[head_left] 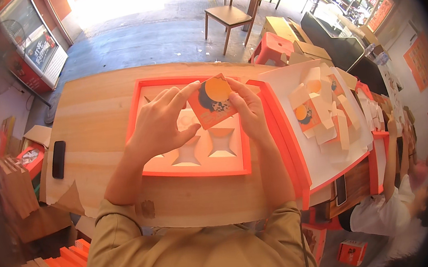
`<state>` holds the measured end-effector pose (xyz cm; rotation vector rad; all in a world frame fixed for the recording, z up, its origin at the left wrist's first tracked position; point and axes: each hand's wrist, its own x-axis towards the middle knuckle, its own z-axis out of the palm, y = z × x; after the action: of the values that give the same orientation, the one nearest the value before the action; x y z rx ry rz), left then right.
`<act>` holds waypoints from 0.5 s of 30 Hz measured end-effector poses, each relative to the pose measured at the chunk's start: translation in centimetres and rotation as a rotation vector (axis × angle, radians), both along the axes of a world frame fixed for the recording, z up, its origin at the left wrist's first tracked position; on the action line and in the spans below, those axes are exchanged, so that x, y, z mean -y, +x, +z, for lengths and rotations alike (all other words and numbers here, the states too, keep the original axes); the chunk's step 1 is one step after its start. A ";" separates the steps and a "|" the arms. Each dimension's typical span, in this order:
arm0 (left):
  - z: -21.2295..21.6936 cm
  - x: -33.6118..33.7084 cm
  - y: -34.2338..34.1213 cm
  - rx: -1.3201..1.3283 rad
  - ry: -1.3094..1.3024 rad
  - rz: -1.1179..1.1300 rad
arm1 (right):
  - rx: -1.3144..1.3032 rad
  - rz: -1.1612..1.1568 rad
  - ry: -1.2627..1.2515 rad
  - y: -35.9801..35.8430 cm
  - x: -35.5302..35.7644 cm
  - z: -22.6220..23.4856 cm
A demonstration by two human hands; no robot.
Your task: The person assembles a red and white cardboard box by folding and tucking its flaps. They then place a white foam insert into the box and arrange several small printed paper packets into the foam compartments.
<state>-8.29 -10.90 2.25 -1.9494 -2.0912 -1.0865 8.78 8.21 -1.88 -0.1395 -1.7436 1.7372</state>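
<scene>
Orange square [214,102] between hands, upper middle.
Right hand [249,108] pinches it, some fingers hidden; left hand [161,120] spread, can't tell if gripping.

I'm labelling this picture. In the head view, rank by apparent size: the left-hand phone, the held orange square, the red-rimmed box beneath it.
1. Red-rimmed box
2. Orange square, though being held nearer the camera enlarges it
3. Left-hand phone
</scene>
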 end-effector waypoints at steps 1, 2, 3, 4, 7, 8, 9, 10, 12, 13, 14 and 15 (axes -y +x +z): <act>0.2 0.0 0.0 -0.020 -0.005 0.007 | 0.013 -0.011 0.010 0.0 -0.2 -0.2; 0.7 0.1 0.1 -0.039 -0.009 0.015 | 0.026 -0.021 0.019 0.0 -0.6 -0.6; 0.9 0.4 0.1 -0.057 -0.017 0.029 | 0.040 -0.025 0.026 -0.1 -0.7 -0.7; 0.8 0.3 0.0 -0.069 0.038 0.018 | 0.047 -0.044 0.091 0.0 -0.8 -0.7; 0.8 0.2 -0.8 -0.118 0.159 0.008 | 0.041 -0.106 0.227 0.2 -0.9 -0.4; 1.2 0.5 -1.1 -0.145 0.171 0.019 | 0.023 -0.132 0.235 0.2 -0.8 -0.5; 1.6 0.6 -1.3 -0.173 0.186 0.025 | 0.003 -0.163 0.245 0.1 -0.8 -0.5; 1.7 0.9 -1.7 -0.159 0.216 0.044 | -0.032 -0.236 0.247 0.1 -0.5 -0.1; 1.9 1.3 -2.5 -0.129 0.279 0.080 | 0.001 -0.199 0.104 0.6 -1.1 -0.3; 1.9 1.3 -2.8 -0.146 0.312 0.085 | 0.020 -0.181 0.035 0.9 -1.4 -0.3; 1.9 1.3 -3.0 -0.164 0.344 0.089 | 0.001 -0.191 0.059 0.9 -1.6 -0.5; 1.9 1.3 -3.2 -0.182 0.378 0.095 | -0.019 -0.200 0.084 0.7 -1.8 -0.8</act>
<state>-11.44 -12.19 4.18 -1.6825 -1.7171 -1.1384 9.44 10.04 -2.67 -0.2508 -1.7236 1.5150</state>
